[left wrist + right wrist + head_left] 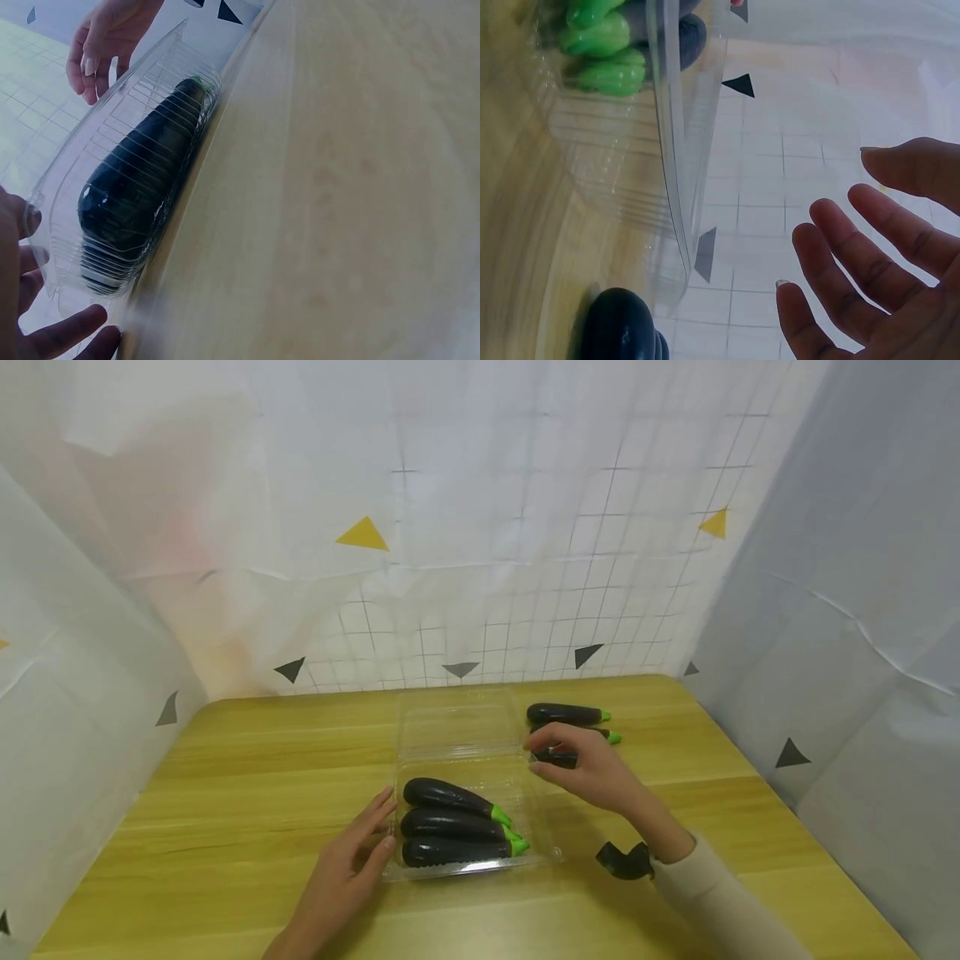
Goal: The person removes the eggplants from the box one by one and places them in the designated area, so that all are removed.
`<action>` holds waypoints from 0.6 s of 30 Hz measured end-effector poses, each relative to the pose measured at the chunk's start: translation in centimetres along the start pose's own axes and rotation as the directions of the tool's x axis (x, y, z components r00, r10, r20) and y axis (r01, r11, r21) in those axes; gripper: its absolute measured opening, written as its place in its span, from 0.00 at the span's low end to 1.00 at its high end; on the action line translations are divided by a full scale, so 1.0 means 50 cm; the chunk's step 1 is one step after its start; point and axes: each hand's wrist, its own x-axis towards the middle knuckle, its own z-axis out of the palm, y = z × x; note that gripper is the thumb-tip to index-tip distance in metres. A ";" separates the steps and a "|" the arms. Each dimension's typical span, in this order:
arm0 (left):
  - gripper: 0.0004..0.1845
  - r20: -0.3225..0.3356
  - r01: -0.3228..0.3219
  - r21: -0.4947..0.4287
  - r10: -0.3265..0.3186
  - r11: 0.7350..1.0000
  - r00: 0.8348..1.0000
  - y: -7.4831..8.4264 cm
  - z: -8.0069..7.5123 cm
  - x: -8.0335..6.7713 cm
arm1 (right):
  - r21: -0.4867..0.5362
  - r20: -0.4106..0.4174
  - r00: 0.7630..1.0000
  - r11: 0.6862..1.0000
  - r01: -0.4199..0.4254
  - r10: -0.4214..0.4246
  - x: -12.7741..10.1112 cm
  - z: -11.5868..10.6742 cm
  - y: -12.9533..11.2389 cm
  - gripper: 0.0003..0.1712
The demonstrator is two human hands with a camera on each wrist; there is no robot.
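Head view: your left hand (352, 860) lies flat, fingers straight, against the left edge of the clear tray (542, 852) on the counter (225, 793); grip released, just bracing. Tray holds 3 eggplants (450, 827) side by side, green stems to the right; lid (457, 722) hinged open behind. Your right hand (592, 768) is beside the tray's right rear corner, over loose eggplants (566, 714) lying on the counter. Fingers curl toward a dark one (557, 758); looks like touching or starting a pinch, but can't tell if the grip has actually closed.

Risks, as judged:
- Eggplants are smooth & round, so a shallow fingertip pinch could let one roll off toward the counter edge.
- Tray is light & flimsy; if left hand lifts, a nudge from the right may slide it or tip the 3 inside.
- Open lid could catch the right wrist.

L wrist view: tray (112, 150) seen edge-on, eggplant (142, 187) inside; left fingertips (67, 334) touch its near rim. Blurred.

R wrist view: right fingers (870, 255) spread, loosely bent, nothing visibly between them; dark eggplant (619, 326) low left, tray wall (671, 150) & green stems (604, 45) beyond.
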 end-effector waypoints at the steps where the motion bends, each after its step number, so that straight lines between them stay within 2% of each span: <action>1: 0.27 -0.001 0.000 0.001 0.000 1.000 1.000 0.000 0.000 0.000 | 0.009 0.003 1.000 1.000 0.003 -0.003 0.000 0.003 -0.001 0.13; 14: 0.26 -0.003 -0.023 0.005 0.023 1.000 1.000 0.000 -0.001 0.003 | -0.002 0.047 0.996 0.997 0.074 -0.074 0.001 0.040 -0.013 0.13; 18: 0.26 -0.004 -0.028 0.005 0.028 1.000 1.000 -0.001 0.000 0.001 | 0.010 0.085 0.993 0.996 0.083 -0.084 -0.001 0.052 -0.014 0.14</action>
